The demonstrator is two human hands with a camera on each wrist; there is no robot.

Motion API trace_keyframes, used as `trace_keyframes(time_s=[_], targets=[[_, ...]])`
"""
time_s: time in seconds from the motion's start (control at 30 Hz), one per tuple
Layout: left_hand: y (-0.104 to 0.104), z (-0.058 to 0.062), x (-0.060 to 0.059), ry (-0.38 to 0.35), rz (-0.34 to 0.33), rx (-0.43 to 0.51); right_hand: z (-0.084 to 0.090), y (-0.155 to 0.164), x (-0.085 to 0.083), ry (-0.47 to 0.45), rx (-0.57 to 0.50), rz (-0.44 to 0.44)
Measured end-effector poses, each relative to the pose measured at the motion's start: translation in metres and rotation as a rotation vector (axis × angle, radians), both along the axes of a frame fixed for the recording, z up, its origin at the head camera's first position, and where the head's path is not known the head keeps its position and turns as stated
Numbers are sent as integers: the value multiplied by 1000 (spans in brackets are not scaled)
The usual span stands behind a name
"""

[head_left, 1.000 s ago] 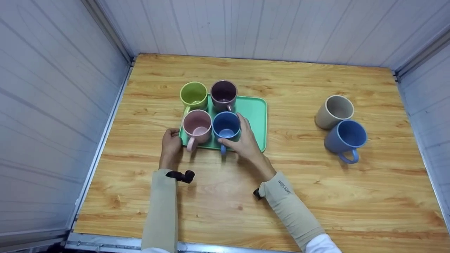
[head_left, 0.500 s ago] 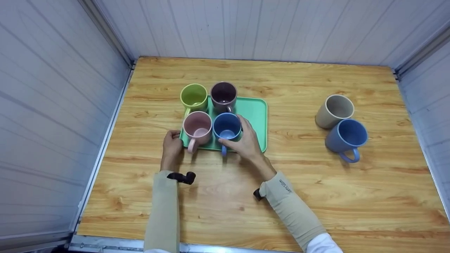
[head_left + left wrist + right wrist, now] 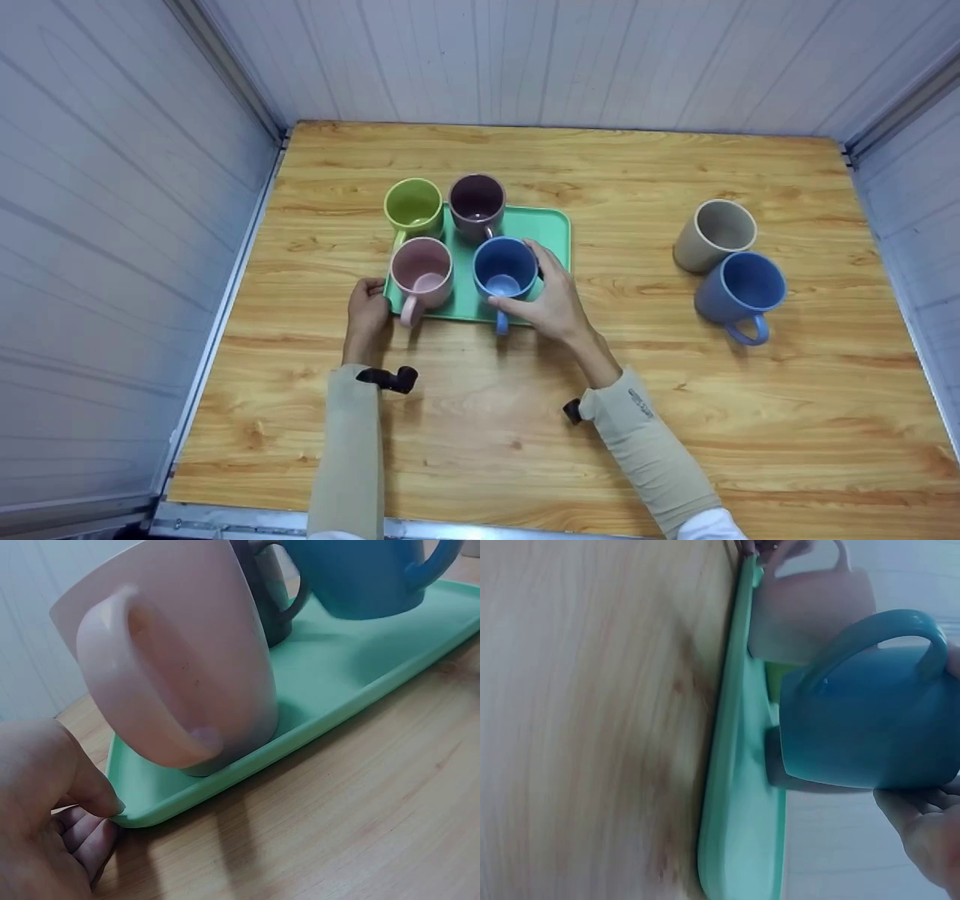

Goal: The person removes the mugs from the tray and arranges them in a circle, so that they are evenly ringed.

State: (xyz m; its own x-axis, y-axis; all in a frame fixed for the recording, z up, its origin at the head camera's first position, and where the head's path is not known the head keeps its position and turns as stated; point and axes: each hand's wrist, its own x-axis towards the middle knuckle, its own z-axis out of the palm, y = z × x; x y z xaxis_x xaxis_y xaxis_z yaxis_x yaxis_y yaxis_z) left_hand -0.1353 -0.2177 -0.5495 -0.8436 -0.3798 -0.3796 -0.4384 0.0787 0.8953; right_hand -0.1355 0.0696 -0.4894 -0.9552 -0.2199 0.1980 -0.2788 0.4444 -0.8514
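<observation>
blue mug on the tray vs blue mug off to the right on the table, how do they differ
The blue mug on the tray is gripped by the right hand and, in the wrist views, lifted clear of the green tray; the blue mug on the table stands untouched on bare wood. The tray mug has the pink mug beside it, the table mug touches the beige mug. Both are upright, empty, handles toward the person.

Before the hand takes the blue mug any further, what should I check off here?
1. Right hand grips blue mug: ok.
2. Mug clear of green tray: ok, lifted in the right wrist view.
3. Mug upright: ok, slightly tilted.
4. Left hand holds the tray corner: ok.
5. Pink mug apart from the blue one: ok.
6. Mug empty: cannot tell.
</observation>
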Motion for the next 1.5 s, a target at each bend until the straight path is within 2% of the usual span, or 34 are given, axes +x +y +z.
trace_keyframes(time_s=[0.37, 0.5, 0.73, 0.93, 1.27, 1.5], targets=[[3, -1, 0, 47, 87, 199, 1, 35, 11, -10, -35, -11], [4, 1, 1, 35, 96, 219, 2, 48, 15, -21, -34, -19], [4, 0, 4, 12, 50, 106, 4, 71, 23, -15, -40, -48], [4, -1, 0, 40, 80, 162, 8, 94, 26, -49, -36, -80], [2, 0, 0, -12, 34, 67, 8, 134, 33, -85, 7, -123], [2, 0, -1, 0, 49, 98, 5, 155, 38, -34, 21, -151]])
